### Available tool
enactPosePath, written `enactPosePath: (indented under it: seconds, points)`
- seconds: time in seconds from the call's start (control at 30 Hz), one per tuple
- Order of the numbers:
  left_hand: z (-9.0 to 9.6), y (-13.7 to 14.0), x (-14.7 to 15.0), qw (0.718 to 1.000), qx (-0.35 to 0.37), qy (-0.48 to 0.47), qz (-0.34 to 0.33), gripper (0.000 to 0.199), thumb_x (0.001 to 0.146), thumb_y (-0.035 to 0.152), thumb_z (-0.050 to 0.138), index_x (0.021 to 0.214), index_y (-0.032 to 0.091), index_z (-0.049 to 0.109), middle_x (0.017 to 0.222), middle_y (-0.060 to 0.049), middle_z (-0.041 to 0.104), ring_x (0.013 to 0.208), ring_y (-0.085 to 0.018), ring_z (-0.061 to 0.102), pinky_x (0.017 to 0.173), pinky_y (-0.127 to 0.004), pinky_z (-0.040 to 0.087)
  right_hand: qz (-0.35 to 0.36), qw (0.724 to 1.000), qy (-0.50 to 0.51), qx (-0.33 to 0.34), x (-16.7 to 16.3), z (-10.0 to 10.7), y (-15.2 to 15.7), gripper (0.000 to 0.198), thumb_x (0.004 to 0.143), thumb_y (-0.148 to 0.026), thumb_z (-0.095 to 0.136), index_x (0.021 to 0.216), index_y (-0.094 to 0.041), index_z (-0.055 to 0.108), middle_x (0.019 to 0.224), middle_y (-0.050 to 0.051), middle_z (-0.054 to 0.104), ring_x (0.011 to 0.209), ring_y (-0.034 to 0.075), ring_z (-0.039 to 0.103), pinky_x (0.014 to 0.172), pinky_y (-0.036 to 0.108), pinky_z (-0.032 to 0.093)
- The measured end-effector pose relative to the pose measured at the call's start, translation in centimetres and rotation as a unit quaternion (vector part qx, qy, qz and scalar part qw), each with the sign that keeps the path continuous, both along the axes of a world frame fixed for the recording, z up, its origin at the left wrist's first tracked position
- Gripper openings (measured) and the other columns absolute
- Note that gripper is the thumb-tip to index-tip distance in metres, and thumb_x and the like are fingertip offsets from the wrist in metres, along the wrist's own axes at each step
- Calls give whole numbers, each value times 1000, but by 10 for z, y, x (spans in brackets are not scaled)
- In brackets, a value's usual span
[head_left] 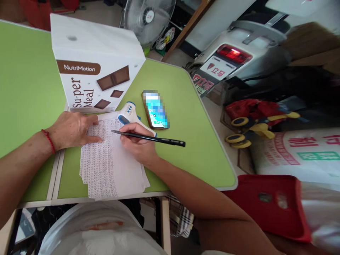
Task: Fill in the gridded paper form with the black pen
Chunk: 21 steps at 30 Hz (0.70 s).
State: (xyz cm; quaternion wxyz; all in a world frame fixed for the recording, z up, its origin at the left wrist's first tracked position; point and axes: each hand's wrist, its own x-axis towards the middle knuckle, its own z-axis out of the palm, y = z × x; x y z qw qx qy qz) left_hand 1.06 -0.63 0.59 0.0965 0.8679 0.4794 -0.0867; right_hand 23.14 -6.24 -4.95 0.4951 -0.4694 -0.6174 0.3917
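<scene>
A black pen [159, 139] is gripped in my right hand [139, 146], its tip pointing left over the upper part of a stack of paper sheets [124, 177]. Rows of small handwriting cover the left part of the top sheet; its lower right is blank. My left hand [71, 130] lies on the paper's upper left edge, thumb and fingers spread apart. Just beyond my right hand lies a white and blue infrared thermometer [130, 112], partly hidden by that hand. A phone [156, 109] with a lit, blurred screen rests to its right.
A large white NutriMotion box [91, 71] stands behind the papers on the green folding table [191, 141]. Past the table are a fan [149, 16], a white scooter [247, 46], a yellow and red toy [249, 127], a printed sack [310, 152] and a red chair [273, 205].
</scene>
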Motion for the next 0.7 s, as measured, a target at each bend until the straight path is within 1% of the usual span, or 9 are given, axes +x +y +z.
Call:
enactPosePath:
  seconds: [0.13,0.23,0.3,0.5,0.63,0.7]
  points:
    - [0,-1,1,1000,0,-2,11,65,86,71,60,128,22,66,80,-7,71,82,-30,70,73,-36,46,-33,999,-7,1,0,-4,3,8,74,-24,64,78,-24,57,67,-5,58,56,10,51,51,26,46]
    - [-2,0,0,1000,-4,-6,14,66,86,72,59,129,23,66,79,-7,71,83,-30,70,75,-36,46,-39,999,-29,9,1,-2,5,9,72,-24,63,72,-24,54,61,-6,53,52,9,45,48,25,41]
    - [-3,0,-1,1000,-2,-6,9,65,86,72,58,128,23,66,80,-7,71,82,-29,69,74,-35,46,-39,998,-49,12,1,-1,5,10,71,-24,62,68,-23,53,59,-6,52,52,9,44,48,25,40]
    - [-3,1,-3,1000,-5,-28,8,64,85,70,59,126,22,67,78,-7,70,81,-29,69,74,-36,45,1,997,-61,42,1,-2,6,12,74,-22,60,66,-23,52,59,-5,53,54,10,44,51,27,41]
    - [-2,1,-3,999,-3,-33,-3,62,86,70,57,124,22,67,76,-7,70,78,-29,69,70,-36,45,16,996,-83,38,2,-4,7,14,76,-24,59,65,-24,50,59,-4,52,55,11,43,52,28,41]
    - [-3,1,-3,999,-3,-41,1,62,85,71,58,124,22,68,75,-7,69,78,-29,69,70,-36,45,20,995,-89,36,3,-4,8,15,77,-24,59,65,-24,50,59,-4,52,56,11,43,53,28,41]
